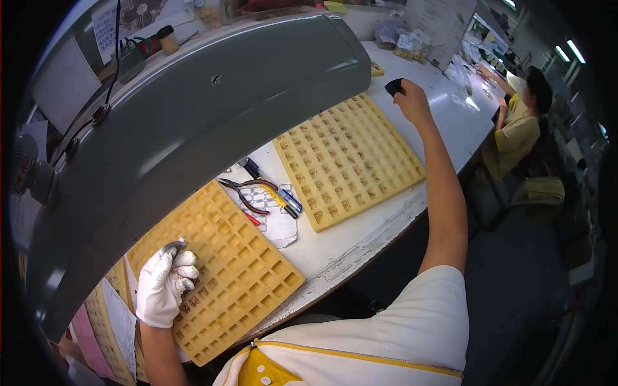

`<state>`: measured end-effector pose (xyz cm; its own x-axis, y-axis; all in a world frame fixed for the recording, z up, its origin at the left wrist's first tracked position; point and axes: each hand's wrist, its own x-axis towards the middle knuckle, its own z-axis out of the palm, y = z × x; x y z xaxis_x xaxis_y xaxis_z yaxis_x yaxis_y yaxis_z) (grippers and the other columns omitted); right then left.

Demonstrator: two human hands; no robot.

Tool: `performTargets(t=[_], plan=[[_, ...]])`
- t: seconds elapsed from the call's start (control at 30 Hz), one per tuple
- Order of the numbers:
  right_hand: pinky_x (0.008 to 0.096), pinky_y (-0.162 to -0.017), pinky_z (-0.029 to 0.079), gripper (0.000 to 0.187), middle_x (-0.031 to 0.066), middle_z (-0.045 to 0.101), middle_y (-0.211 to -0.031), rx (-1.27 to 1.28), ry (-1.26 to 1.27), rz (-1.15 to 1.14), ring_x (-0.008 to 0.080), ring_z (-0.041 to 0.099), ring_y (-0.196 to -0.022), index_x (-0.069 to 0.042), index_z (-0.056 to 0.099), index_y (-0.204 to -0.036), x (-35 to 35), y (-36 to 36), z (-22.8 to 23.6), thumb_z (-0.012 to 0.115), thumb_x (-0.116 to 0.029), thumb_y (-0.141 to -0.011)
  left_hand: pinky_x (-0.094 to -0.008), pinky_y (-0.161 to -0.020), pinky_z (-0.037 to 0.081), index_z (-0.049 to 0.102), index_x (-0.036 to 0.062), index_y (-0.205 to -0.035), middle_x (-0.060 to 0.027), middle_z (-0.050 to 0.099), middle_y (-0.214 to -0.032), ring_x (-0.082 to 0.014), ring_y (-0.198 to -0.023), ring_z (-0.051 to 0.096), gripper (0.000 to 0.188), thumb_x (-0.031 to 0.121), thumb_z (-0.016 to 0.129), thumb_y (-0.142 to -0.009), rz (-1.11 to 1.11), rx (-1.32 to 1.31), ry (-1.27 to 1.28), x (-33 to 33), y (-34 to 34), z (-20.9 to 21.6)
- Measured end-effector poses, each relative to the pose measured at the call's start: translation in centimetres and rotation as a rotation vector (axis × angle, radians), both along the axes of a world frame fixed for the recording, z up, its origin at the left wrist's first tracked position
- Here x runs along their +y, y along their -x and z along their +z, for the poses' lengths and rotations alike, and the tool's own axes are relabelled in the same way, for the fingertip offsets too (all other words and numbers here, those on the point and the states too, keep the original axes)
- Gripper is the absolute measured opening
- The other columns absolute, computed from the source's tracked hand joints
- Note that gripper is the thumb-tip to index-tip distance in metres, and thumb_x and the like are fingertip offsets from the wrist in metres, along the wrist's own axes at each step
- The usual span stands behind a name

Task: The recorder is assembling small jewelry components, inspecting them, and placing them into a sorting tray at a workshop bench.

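My left hand [162, 287], in a white glove with worn, greyed fingertips, is closed above the left yellow tray [251, 293]. Its fingers curl toward the thumb; whatever they pinch is hidden or too small to name. Small brownish pieces lie in several pockets beside the glove. My bare right hand [412, 101] reaches far out past the right yellow tray [370, 167] and grips a small black object [394, 86] whose kind I cannot make out. Many pockets of that right tray hold small metallic pieces.
Between the trays lie pliers [248, 194], a yellow marker [278, 201] and a blue pen [290, 199] on paper. A large grey lamp hood [212, 109] spans the desk. Plastic bags [409, 46] sit at the back. A co-worker [518, 132] sits at the far right.
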<state>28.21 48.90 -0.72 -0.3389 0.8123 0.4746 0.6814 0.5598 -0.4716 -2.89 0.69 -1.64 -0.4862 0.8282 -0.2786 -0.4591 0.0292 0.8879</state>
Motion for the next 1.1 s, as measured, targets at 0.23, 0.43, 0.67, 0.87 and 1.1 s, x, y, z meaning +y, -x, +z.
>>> performTargets(t=[0.23,0.43,0.67,0.87,1.1], plan=[[0.0434,-0.062,0.044,0.014,0.0170,0.058,-0.071,-0.096,-0.027,0.064,0.0326,0.057,-0.066,0.000,0.056,-0.082,2.6,0.6,-3.1,0.059,-0.012,-0.075,-0.0213,-0.053,0.051,0.054,-0.0026,-0.112,-0.0100,0.059,-0.088,-0.0137,-0.066,0.058,0.029,0.018,0.054,-0.093,0.006,0.045,0.016,0.2,-0.1,0.0],[0.0335,-0.053,0.043,0.006,0.0088,0.055,-0.059,0.052,0.202,0.110,0.0167,0.055,-0.055,0.002,0.054,-0.073,4.7,1.6,-4.1,0.054,-0.004,-0.072,-0.0224,-0.052,0.052,0.055,-0.0034,-0.111,-0.0110,0.060,-0.087,-0.0144,-0.066,0.058,0.028,0.018,0.054,-0.093,0.020,0.064,0.010,0.5,0.5,-0.5],[0.0385,-0.069,0.048,0.022,0.0182,0.065,-0.081,-0.024,0.264,0.131,0.0280,0.062,-0.073,-0.001,0.066,-0.091,4.4,1.9,-4.9,0.060,-0.011,-0.072,-0.0227,-0.052,0.052,0.055,-0.0037,-0.110,-0.0107,0.059,-0.087,-0.0146,-0.066,0.057,0.028,0.018,0.055,-0.092,0.030,0.040,0.014,0.4,0.4,-0.4],[0.0432,-0.075,0.046,0.019,0.0206,0.060,-0.087,-0.148,0.141,0.113,0.0356,0.059,-0.083,0.003,0.062,-0.086,3.8,2.2,-4.4,0.061,-0.010,-0.072,-0.0229,-0.053,0.052,0.055,-0.0033,-0.110,-0.0114,0.061,-0.088,-0.0148,-0.066,0.058,0.028,0.019,0.054,-0.092,0.014,0.064,0.013,0.2,0.5,-0.4],[0.0446,-0.080,0.045,0.019,0.0223,0.056,-0.094,-0.228,0.030,0.102,0.0373,0.057,-0.089,0.005,0.059,-0.087,2.9,2.5,-4.0,0.061,-0.010,-0.075,-0.0233,-0.054,0.052,0.055,-0.0035,-0.111,-0.0125,0.061,-0.090,-0.0159,-0.067,0.059,0.028,0.018,0.054,-0.092,0.008,0.048,0.004,0.4,0.4,-0.4]])
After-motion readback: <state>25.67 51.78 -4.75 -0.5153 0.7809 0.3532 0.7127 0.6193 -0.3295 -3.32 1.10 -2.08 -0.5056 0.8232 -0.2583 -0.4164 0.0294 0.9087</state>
